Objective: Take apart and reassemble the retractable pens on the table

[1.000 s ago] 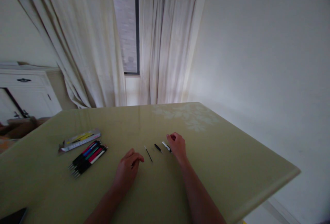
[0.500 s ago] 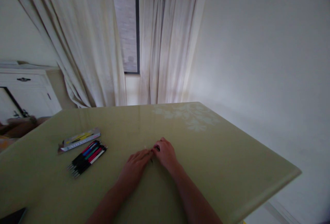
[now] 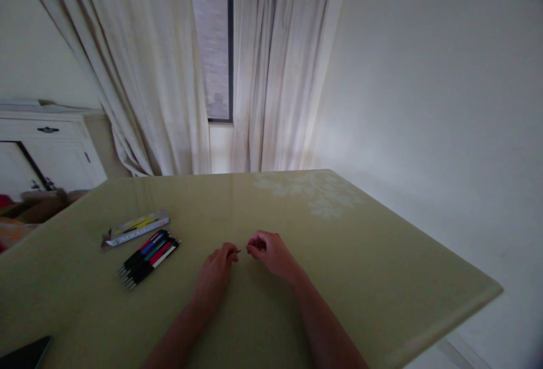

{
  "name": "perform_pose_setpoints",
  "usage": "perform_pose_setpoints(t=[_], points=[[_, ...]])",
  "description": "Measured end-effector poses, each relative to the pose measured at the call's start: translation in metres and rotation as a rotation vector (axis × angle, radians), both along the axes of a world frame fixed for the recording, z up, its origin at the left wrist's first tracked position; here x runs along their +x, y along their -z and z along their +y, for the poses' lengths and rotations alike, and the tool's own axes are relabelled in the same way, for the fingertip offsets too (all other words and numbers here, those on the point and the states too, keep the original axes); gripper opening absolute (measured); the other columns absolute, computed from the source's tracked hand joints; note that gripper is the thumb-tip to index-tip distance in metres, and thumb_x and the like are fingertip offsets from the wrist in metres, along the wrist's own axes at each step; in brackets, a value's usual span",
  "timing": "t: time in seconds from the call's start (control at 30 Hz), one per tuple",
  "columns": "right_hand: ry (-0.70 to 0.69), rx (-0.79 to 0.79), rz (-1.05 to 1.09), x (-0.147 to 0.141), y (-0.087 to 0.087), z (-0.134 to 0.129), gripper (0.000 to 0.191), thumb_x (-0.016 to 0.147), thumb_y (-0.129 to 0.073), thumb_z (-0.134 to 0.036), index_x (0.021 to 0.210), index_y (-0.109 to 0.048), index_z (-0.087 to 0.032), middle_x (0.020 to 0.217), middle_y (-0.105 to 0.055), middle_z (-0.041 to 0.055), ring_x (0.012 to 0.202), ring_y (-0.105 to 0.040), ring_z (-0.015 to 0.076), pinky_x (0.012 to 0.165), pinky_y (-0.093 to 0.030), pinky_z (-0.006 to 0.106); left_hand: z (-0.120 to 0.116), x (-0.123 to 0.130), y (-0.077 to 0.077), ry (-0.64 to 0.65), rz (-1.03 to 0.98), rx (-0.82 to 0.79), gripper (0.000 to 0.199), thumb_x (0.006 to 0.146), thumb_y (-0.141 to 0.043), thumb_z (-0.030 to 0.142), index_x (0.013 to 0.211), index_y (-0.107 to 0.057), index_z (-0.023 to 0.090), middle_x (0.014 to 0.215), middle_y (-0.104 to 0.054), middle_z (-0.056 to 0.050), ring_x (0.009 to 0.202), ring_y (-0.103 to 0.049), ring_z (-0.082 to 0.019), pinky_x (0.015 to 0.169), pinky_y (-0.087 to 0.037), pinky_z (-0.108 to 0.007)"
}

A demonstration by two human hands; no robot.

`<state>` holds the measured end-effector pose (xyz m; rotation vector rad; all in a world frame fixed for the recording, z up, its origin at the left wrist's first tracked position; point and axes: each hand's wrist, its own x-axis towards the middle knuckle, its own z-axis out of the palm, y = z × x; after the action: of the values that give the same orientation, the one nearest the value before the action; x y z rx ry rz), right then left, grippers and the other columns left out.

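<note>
My left hand (image 3: 217,270) is closed in a pinch just above the table (image 3: 365,301). From its fingertips pokes the end of a small, thin, dark piece (image 3: 238,251). Facing it, a short gap away, my right hand (image 3: 268,250) pinches something tiny that its fingers mostly cover. To the left of both hands lies a row of pens (image 3: 148,258) with black, red, blue, green and white barrels. Behind the pens rests a flat pen box (image 3: 138,228) with yellow and white printing.
A dark flat object (image 3: 27,353) lies at the near left of the table. Beyond the far edge hang pale curtains (image 3: 153,74) at a window. A white cabinet (image 3: 59,159) stands at the far left, and a wall (image 3: 424,103) runs along the right.
My hands, which met at the fingertips, have moved slightly apart. My left fingers, stretched out before, are now curled into a pinch. The pens and box stay in place on the table.
</note>
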<state>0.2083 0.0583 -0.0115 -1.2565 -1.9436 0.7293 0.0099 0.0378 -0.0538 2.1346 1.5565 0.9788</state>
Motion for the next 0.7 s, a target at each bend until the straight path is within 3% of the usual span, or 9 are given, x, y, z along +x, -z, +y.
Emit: perform_pose_setpoints(t=[0.17,0.7], points=[[-0.082,-0.056,0.154,0.000,0.002,0.002,0.011,0.088,-0.073,-0.028,0.095,-0.078,-0.021,0.084,-0.077,0.0024,0.074,-0.066,0.0141,0.068,-0.046,0.023,0.001,-0.003,-0.003,0.040,-0.197,0.015,0.035,0.101,-0.034,0.031,0.113,-0.066,0.022,0.087,-0.071,-0.004,0.086,-0.069,-0.022,0.084,-0.054,-0.038],[-0.094,-0.035,0.192,0.002,0.011,0.008,0.011,0.088,-0.075,-0.033,0.092,-0.080,-0.024,0.076,-0.074,0.0016,0.066,-0.059,0.0149,0.062,-0.041,0.026,0.000,-0.004,-0.003,0.103,-0.151,0.093,0.037,0.101,-0.038,0.028,0.118,-0.071,0.025,0.090,-0.072,-0.004,0.087,-0.069,-0.022,0.083,-0.054,-0.036]])
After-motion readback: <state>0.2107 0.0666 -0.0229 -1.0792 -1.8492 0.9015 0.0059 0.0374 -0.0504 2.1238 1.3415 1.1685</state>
